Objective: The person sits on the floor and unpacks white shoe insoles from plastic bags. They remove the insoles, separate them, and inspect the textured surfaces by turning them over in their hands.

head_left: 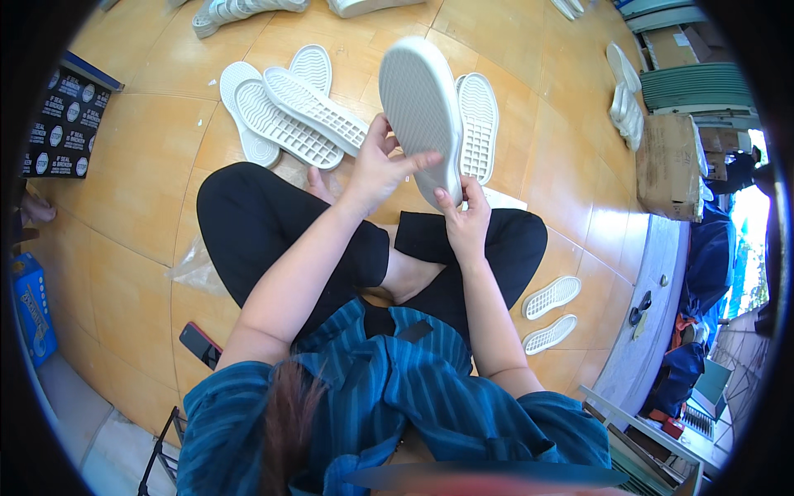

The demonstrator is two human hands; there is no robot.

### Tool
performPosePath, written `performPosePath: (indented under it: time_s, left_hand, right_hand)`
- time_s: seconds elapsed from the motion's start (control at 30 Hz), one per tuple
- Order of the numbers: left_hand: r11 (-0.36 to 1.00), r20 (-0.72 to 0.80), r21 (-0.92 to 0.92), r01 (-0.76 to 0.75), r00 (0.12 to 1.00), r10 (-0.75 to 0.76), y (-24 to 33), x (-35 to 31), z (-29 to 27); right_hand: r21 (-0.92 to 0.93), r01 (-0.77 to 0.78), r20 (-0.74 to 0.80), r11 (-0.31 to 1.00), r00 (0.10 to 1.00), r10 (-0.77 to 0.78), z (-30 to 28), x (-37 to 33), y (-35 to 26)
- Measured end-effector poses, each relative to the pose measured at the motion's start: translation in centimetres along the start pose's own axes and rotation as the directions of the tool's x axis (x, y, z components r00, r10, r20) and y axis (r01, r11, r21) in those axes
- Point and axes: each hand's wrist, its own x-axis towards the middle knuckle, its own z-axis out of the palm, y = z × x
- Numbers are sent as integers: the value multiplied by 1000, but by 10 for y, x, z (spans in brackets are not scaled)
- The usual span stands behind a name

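Held thing: a white shoe sole (422, 112), raised above the person's crossed legs, tread side facing the camera, toe end pointing away.
Left hand (382, 165): closed on the sole's left edge near the heel half, thumb laid across the face, fingers wrapped behind.
Right hand (465, 221): pinching the heel end from below, thumb tip on the face, other fingers hidden behind the sole.
Loose soles (285, 116): a fan of white soles lying on the floor just left of the held sole, overlapping one another; one more (480, 124) lies right behind it, partly covered.
Small pair (552, 310): two short white soles on the floor, well to the lower right of the held sole, side by side.
Phone (201, 343): dark, flat on the floor, well to the lower left of the held sole, beside the knee.
Cardboard box (668, 165): far right of the held sole.
Risk: both grips sit on the lower half, so the long free end could tip and the sole twist out, likely falling onto the fan of soles and scattering it.
Risk: a hard pinch at the heel could bend the thin edge.
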Motion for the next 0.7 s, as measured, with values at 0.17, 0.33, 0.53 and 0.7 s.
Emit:
performPosePath:
  time_s: [0.17, 0.33, 0.53, 0.7]
  left_hand:
    - [997, 52, 15, -76, 996, 75, -8, -5, 8]
    - [993, 121, -112, 27, 993, -13, -9, -2, 4]
    - [978, 204, 146, -147, 972, 115, -10, -6, 2]
    - [969, 200, 181, -169, 971, 132, -13, -1, 2]
  right_hand:
    - [148, -134, -142, 980, 978, 155, 16, -4, 14]
    - [479, -174, -83, 860, 967, 242, 34, -8, 10]
    - [672, -667, 579, 322, 744, 332, 24, -13, -3]
    - [718, -690, 665, 91, 719, 204, 18, -14, -17]
